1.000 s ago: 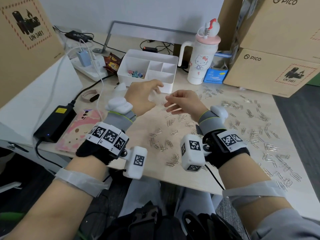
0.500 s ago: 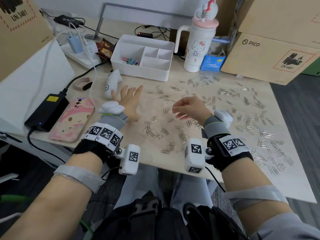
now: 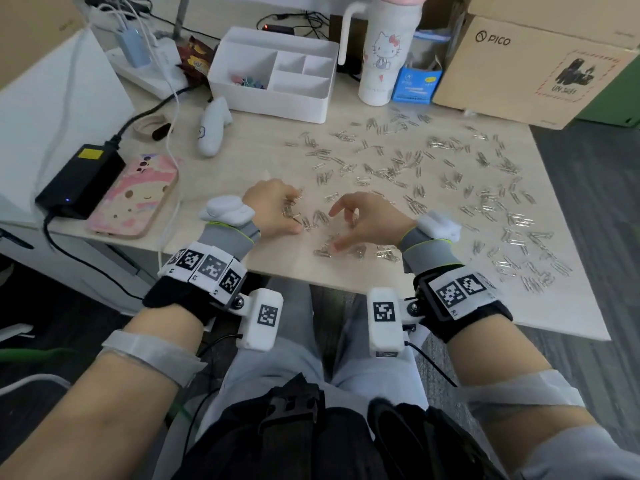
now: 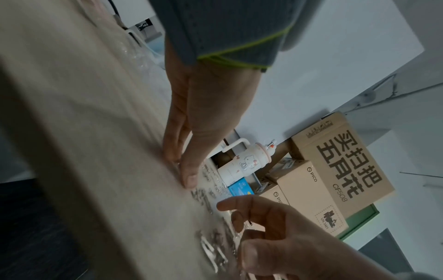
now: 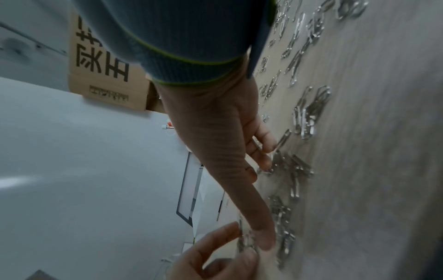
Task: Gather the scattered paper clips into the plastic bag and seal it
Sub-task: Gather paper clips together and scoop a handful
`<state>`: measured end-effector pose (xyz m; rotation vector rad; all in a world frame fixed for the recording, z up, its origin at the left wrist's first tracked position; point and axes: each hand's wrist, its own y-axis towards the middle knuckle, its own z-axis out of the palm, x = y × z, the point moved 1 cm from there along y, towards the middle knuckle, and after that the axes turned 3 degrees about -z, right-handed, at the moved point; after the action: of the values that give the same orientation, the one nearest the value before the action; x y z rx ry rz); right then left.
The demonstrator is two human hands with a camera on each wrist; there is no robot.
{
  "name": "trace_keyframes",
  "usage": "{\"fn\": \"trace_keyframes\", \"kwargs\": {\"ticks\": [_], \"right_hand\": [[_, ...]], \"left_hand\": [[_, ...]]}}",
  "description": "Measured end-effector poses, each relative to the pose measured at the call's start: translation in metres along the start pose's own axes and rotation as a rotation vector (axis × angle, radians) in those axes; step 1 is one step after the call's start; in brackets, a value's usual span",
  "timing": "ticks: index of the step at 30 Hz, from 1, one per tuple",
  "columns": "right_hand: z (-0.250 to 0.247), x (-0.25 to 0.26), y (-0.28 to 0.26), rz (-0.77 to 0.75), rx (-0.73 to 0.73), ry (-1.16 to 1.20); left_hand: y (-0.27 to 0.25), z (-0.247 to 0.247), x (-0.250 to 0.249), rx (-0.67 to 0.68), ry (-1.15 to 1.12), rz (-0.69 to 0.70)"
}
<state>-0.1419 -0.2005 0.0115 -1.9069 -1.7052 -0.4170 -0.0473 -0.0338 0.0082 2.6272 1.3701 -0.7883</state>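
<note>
Your left hand (image 3: 273,209) rests on the table (image 3: 242,168) with fingers curled over a small cluster of paper clips (image 3: 398,168); whether it actually grips any is hidden under the knuckles. In the left wrist view the fingers (image 4: 189,176) press flat on the wood. Your right hand (image 3: 367,223) hovers loosely curved over the near clips, forefinger extended, holding nothing you can make out. The plastic bag shows only as a faint clear sheen by your left hand, too indistinct to place. Clips spread from the centre to the right edge and far toward the white organizer (image 3: 273,71) and mug (image 3: 384,53). A phone (image 3: 135,199) and charger (image 3: 79,178) crowd the left; the near edge lies just behind your wrists.
</note>
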Motion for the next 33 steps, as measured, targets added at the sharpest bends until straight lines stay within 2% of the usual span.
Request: {"fn": "trace_keyframes", "kwargs": {"ticks": [3,6,11,14,16,19,22,26,28,31,33], "right_hand": [[0.012,-0.002,-0.001,0.002,-0.026,0.011],[0.020,-0.007,0.004,0.021,-0.141,0.158],[0.018,-0.012,0.011,0.046,-0.309,0.313],[0.002,-0.020,0.004,0.054,-0.400,0.311],[-0.010,-0.024,-0.003,0.074,-0.340,0.268],[-0.020,-0.025,-0.012,0.150,-0.074,0.058],[-0.017,-0.023,-0.012,0.167,0.041,0.004],[-0.012,-0.023,0.000,0.182,-0.021,0.167],[-0.011,-0.025,0.009,0.185,-0.097,0.262],[-0.009,-0.030,0.027,0.180,-0.188,0.266],[-0.009,-0.030,0.036,0.164,-0.209,0.270]], "left_hand": [[0.002,0.011,0.000,-0.071,-0.084,-0.001],[0.003,0.023,-0.008,-0.165,-0.197,0.014],[0.008,0.028,-0.023,-0.159,-0.312,0.072],[0.007,0.014,-0.016,-0.200,-0.325,0.079],[0.003,0.004,-0.007,-0.201,-0.246,0.039],[0.003,0.004,0.002,-0.112,-0.088,-0.052],[0.009,0.015,-0.003,-0.131,-0.177,-0.051],[0.023,0.029,-0.016,-0.167,-0.260,-0.029],[0.034,0.032,-0.022,-0.164,-0.247,-0.018],[0.052,0.028,-0.031,-0.119,-0.171,0.013],[0.061,0.022,-0.035,-0.158,-0.150,0.026]]}}
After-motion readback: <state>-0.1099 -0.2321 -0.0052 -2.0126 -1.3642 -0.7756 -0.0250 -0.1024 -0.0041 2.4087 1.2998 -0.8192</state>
